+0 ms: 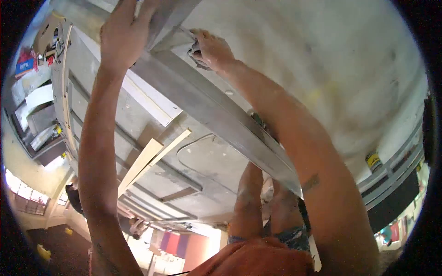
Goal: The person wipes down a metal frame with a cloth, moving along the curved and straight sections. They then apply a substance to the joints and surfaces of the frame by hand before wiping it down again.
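My left hand (123, 39) lies against the grey metal frame (198, 103) near its corner, at the top of the head view. Its fingers and thumb stretch out and apart, with the fingertips cut off by the view's edge. My right hand (214, 51) is on the other side of the corner, closed on a crumpled grey cloth (199, 59). The cloth is at the inner corner, where a crosspiece meets the long beam. Part of the cloth is hidden under my fingers.
Light wooden strips (149, 158) and a white panel piece (152, 99) lie beyond the beam on the left. A yellow-labelled can (374, 162) stands at the right. Boxes, including a blue box (25, 67), sit far left. Other people are in the background.
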A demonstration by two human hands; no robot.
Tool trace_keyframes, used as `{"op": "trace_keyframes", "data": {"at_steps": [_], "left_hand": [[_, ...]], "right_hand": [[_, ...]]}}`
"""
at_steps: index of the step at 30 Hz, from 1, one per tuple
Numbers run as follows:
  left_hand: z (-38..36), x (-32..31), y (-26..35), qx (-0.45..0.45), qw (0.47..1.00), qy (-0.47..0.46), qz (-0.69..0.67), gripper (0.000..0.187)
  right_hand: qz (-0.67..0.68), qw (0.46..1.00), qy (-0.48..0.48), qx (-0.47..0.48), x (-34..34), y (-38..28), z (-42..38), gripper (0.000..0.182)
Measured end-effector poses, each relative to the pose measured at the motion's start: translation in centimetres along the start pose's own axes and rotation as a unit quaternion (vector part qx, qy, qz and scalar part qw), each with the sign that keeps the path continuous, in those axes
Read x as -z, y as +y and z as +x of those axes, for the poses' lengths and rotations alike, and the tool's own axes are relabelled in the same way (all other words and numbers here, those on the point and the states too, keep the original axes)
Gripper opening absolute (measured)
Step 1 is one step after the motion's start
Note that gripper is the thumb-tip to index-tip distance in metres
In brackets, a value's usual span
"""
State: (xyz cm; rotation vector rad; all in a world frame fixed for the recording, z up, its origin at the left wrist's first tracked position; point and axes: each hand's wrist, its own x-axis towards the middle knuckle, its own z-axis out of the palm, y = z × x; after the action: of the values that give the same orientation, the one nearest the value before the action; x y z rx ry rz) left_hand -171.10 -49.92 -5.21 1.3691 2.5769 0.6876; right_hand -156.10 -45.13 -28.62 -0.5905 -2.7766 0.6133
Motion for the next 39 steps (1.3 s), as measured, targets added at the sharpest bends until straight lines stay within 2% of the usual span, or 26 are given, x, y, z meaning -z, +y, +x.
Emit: {"op": "trace_keyframes", "data": {"at_steps": [1, 3, 5, 7, 8, 9, 11, 12, 14, 15, 17, 21, 22, 23, 24, 26, 27, 28, 29, 31, 33, 34, 35, 36, 38, 39], "left_hand": [[-0.2, -0.2, -0.1, 0.044, 0.999, 0.006, 0.014, 0.046], [0.2, -0.1, 0.0, 0.013, 1.0, 0.005, 0.027, 0.04], [0.2, 0.0, 0.0, -0.014, 0.999, -0.003, 0.035, 0.034], [0.2, 0.0, -0.1, -0.018, 1.0, -0.005, 0.025, 0.036], [0.2, 0.0, 0.1, -0.022, 0.999, -0.013, 0.024, 0.036], [0.2, 0.1, 0.4, -0.008, 0.999, -0.02, 0.034, 0.037], [0.2, 0.1, 0.8, 0.002, 0.999, -0.026, 0.04, 0.037], [0.3, 0.0, 0.8, 0.001, 0.999, -0.029, 0.033, 0.037], [0.7, 0.1, 1.0, -0.005, 0.999, -0.039, 0.026, 0.038], [0.6, 0.2, 1.0, 0.002, 0.998, -0.048, 0.04, 0.039], [0.9, 0.1, 0.8, 0.0, 0.997, -0.059, 0.05, 0.039], [0.1, 0.2, -0.7, 0.034, 0.996, -0.074, 0.032, 0.041], [0.1, 0.2, -1.4, 0.043, 0.996, -0.073, 0.034, 0.041], [-0.7, 0.2, -4.7, -0.047, 0.993, -0.054, 0.09, 0.042], [-0.6, 0.5, -7.9, -0.122, 0.981, -0.056, 0.143, 0.042], [-0.4, 1.3, -11.7, -0.256, 0.931, -0.056, 0.252, 0.042], [-0.6, 1.0, -9.9, -0.071, 0.989, -0.061, 0.112, 0.042], [-0.7, 0.9, -8.2, 0.123, 0.99, -0.065, -0.025, 0.043], [-0.8, 1.0, -8.8, 0.116, 0.99, -0.069, -0.035, 0.043], [-0.2, 1.9, -12.1, -0.073, 0.984, -0.109, 0.121, 0.048], [0.1, 2.1, -12.1, -0.138, 0.968, -0.124, 0.169, 0.05], [0.2, 2.2, -11.8, -0.197, 0.945, -0.139, 0.223, 0.053], [0.0, 1.1, -9.5, -0.014, 0.995, -0.081, 0.063, 0.049], [0.1, 1.3, -9.9, -0.018, 0.994, -0.083, 0.068, 0.049], [0.2, 1.6, -11.6, 0.059, 0.993, -0.102, -0.018, 0.045], [0.4, 1.7, -11.9, 0.058, 0.993, -0.102, -0.017, 0.045]], "right_hand": [[0.206, 0.974, -0.081, -0.057, -0.3, 0.4, -0.6, 0.067], [0.402, 0.899, -0.139, -0.102, -0.1, 1.7, -0.4, 0.067], [0.364, 0.881, -0.236, -0.19, 1.6, 2.1, -2.6, 0.067], [0.39, 0.864, -0.227, -0.223, 2.7, 4.4, -8.3, 0.058], [0.449, 0.824, -0.234, -0.255, 6.1, 5.5, -11.5, 0.054], [0.371, 0.816, -0.336, -0.289, 8.2, 7.2, -15.2, 0.055], [0.418, 0.764, -0.266, -0.414, 10.8, 10.4, -25.9, 0.062], [0.277, 0.715, -0.392, -0.508, 12.4, 12.6, -29.7, 0.059], [0.2, 0.796, -0.45, -0.352, 9.5, 19.8, -44.2, 0.063], [0.213, 0.714, -0.525, -0.411, 8.1, 21.9, -46.8, 0.062], [0.153, 0.802, -0.486, -0.313, 3.8, 21.4, -45.6, 0.055], [0.298, 0.881, -0.313, -0.193, 2.7, 7.5, -14.5, 0.038], [0.33, 0.874, -0.289, -0.208, 2.4, 4.5, -7.9, 0.035], [0.349, 0.871, -0.212, -0.274, 0.0, 2.0, -4.1, 0.036], [0.378, 0.771, -0.28, -0.43, 3.7, 1.3, -0.8, 0.035], [0.348, 0.825, -0.15, -0.42, 2.2, 0.1, -1.5, 0.038], [0.338, 0.818, -0.147, -0.441, 2.1, 1.0, -4.4, 0.038], [0.314, 0.867, -0.164, -0.35, 2.1, 2.0, -7.2, 0.04], [0.286, 0.908, -0.179, -0.249, 2.8, 3.3, -9.2, 0.042], [0.304, 0.863, -0.272, -0.298, 9.2, 6.2, -14.8, 0.051], [0.271, 0.925, -0.156, -0.218, 7.6, 8.2, -25.7, 0.059], [0.254, 0.914, -0.222, -0.225, 10.9, 10.0, -29.9, 0.068], [0.302, 0.916, -0.169, -0.201, 9.2, 12.4, -36.3, 0.069], [0.295, 0.89, -0.225, -0.264, 15.2, 13.7, -38.6, 0.067], [0.249, 0.849, -0.354, -0.302, 12.6, 19.1, -53.3, 0.062], [0.273, 0.803, -0.346, -0.401, 19.5, 19.7, -54.2, 0.058]]}}
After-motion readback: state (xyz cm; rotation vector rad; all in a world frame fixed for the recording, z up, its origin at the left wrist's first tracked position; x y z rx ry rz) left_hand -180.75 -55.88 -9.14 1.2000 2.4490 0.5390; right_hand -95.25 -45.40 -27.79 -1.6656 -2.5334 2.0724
